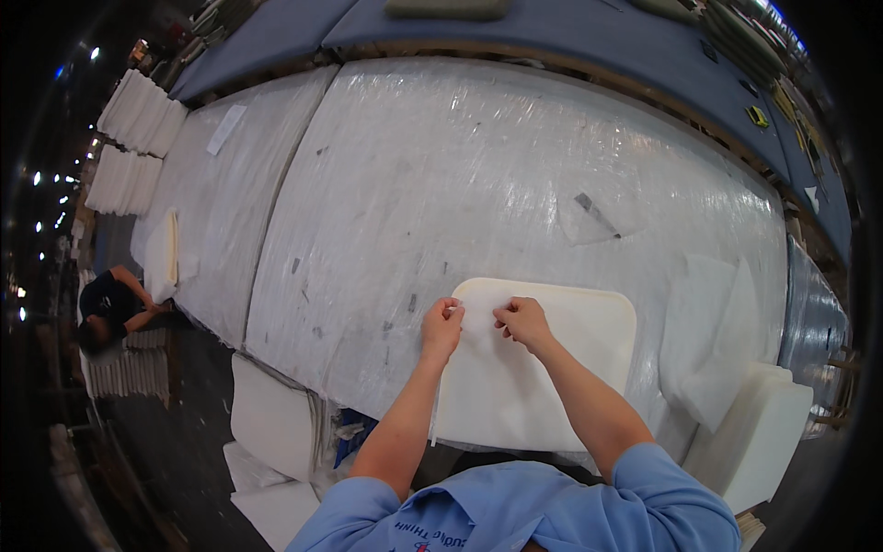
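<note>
A white cushion-like pad (552,396) with rounded corners and a cream edge lies on the plastic-wrapped table right in front of me. My left hand (442,331) is closed in a pinch at the pad's far left corner. Over the far part of the pad, my right hand (522,324) is also closed, with thumb and fingertips together. Whitish, thin material seems to show between the two hands, but it blends with the pad, and I cannot make out what the fingertips hold.
Thin white sheets (708,340) lie to the right, beside a stack of white pads (759,432). More white pads (271,414) are stacked at the lower left. A co-worker (115,308) is at the far left. Blue-covered tables (561,32) run along the back.
</note>
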The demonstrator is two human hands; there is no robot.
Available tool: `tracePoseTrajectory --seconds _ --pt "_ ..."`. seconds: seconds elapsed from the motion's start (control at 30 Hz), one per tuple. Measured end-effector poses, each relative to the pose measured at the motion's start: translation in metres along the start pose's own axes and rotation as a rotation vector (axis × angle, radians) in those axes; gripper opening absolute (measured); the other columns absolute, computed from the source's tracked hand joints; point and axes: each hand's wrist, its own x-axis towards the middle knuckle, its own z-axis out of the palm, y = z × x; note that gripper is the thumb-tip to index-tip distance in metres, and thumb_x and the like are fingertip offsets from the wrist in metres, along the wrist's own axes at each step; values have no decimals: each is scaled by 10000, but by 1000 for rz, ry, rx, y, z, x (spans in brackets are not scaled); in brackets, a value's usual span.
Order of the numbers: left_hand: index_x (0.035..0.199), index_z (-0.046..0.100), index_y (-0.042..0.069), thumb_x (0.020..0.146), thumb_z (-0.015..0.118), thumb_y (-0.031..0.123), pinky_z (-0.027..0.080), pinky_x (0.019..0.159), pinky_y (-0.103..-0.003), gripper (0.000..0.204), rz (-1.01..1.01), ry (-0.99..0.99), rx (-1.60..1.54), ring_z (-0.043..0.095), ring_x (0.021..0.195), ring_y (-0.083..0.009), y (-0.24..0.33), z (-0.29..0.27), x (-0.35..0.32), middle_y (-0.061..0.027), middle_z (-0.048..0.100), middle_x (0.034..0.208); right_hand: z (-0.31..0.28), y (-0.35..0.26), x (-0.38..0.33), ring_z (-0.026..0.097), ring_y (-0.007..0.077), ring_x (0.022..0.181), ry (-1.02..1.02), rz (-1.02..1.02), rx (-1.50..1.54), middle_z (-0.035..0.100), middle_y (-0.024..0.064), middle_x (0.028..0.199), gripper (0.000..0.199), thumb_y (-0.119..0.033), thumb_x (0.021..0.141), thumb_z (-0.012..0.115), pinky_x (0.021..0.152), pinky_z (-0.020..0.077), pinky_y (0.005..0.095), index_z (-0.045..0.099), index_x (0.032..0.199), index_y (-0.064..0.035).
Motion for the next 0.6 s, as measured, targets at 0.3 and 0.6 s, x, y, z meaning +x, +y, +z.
tracePoseTrajectory --seconds 0.3,0.6 --pt "1395 579 51 970 627 141 394 1127 -536 437 666 189 615 514 1330 -399 -17 5 -12 -187 570 1409 16 -2 22 640 145 540 45 79 -29 729 80 746 241 -227 936 742 471 486 302 704 834 -11" --pt "1619 263 -9 1014 560 264 133 1273 -577 728 544 45 1007 162 1588 -407 -35 43 -13 -188 189 1719 21 24 13 713 183 714 466 -339 82 719 92 788 226 -217 930 739 648 554 333 710 965 4"
